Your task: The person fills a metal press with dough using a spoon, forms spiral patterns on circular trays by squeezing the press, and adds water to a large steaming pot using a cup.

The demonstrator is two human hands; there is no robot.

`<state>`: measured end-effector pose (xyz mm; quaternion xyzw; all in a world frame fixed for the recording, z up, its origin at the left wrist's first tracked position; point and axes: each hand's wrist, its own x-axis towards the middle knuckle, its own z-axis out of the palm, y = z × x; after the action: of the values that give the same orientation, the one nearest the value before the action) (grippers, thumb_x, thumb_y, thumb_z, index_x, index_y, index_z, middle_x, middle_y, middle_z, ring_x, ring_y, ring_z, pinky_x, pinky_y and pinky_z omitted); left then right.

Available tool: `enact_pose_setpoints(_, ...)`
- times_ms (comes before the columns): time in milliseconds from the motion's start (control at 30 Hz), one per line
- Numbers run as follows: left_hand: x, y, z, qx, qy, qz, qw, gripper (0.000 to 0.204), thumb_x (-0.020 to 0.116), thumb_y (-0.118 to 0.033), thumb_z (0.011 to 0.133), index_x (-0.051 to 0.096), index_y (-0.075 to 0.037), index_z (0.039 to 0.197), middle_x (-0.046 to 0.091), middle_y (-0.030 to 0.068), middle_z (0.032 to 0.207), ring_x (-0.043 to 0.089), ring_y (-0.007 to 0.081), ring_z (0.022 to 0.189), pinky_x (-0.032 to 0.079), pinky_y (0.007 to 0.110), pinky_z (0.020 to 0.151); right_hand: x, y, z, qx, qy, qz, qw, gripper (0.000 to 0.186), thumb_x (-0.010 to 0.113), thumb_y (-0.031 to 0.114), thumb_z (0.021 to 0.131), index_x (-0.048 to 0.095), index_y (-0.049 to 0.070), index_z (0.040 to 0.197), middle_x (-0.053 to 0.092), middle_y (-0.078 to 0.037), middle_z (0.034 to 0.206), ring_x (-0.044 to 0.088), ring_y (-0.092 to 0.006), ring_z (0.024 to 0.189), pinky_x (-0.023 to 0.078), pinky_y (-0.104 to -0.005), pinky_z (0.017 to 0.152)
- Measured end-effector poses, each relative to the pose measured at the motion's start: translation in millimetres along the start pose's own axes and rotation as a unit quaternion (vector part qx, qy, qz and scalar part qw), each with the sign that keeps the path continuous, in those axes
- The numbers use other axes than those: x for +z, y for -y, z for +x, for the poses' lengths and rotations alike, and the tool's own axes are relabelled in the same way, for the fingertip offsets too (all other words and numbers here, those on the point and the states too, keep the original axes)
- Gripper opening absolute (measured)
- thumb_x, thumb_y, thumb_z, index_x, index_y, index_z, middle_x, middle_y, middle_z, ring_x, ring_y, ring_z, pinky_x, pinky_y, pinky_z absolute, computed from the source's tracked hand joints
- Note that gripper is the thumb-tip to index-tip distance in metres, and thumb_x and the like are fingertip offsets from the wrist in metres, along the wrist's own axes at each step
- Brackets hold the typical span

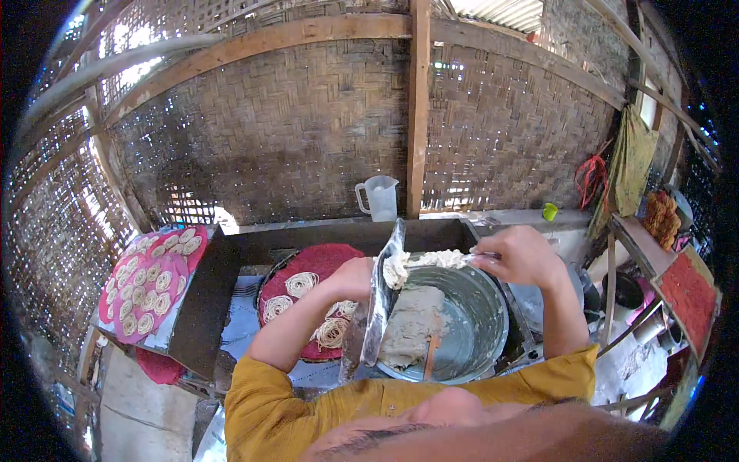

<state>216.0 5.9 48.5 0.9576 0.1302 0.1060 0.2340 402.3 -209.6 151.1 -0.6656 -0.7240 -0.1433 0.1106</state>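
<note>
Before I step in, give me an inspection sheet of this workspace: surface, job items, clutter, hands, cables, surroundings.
Surface: dark-walled bench, pale sheet at left.
Job items: pale dough in a round basin; strand nests on a round red tray, more on pink sheets.
Clutter: clear jug behind the bench; green cup to the right.
Hands: right hand grips a dough-coated utensil; left hand at a long curved tool, fingers hidden.
Cables: nothing seen; red string-like bundle hangs at right.
Surroundings: woven wall, wooden post, hanging greenish cloth.
</note>
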Motion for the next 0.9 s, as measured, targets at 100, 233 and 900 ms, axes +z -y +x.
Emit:
enact_pose_setpoints(100, 8, 0, 4, -0.010, 0.005, 0.022, 1.000, 0.048, 0.053, -0.045, 0.069, 0.059, -0.007, 0.096, 0.058, 0.0217, 0.094, 0.056, 0.0361, 0.087, 0.043, 0.041, 0.074, 8, 17, 12, -0.016, 0.002, -0.044, 0.999, 0.022, 0.056, 0.032, 0.075, 0.057, 0.009, 0.073, 0.056, -0.012, 0.061, 0.057, -0.0307, 0.062, 0.044, -0.0418, 0.054)
enact_pose_setpoints(233, -1, -4, 7, -0.031, 0.009, -0.005, 0.999, 0.052, 0.053, -0.049, 0.068, 0.059, -0.007, 0.098, 0.058, 0.0217, 0.095, 0.055, 0.0368, 0.090, 0.043, 0.040, 0.076, 38, 44, 19, -0.114, -0.091, -0.142, 0.979, 0.016, 0.056, 0.023, 0.070, 0.054, 0.011, 0.081, 0.054, -0.005, 0.066, 0.057, -0.0221, 0.062, 0.043, -0.0363, 0.051)
enact_pose_setpoints(900, -24, 13, 37, 0.100, -0.141, -0.320, 0.932, 0.038, 0.071, 0.000, 0.059, 0.054, -0.006, 0.093, 0.056, 0.0011, 0.088, 0.053, 0.0131, 0.082, 0.045, 0.029, 0.077, 123, 26, -11, 0.212, -0.237, 0.531, 0.785, 0.013, 0.065, 0.007, 0.071, 0.060, 0.003, 0.081, 0.057, 0.000, 0.069, 0.051, -0.0062, 0.060, 0.040, -0.0200, 0.053)
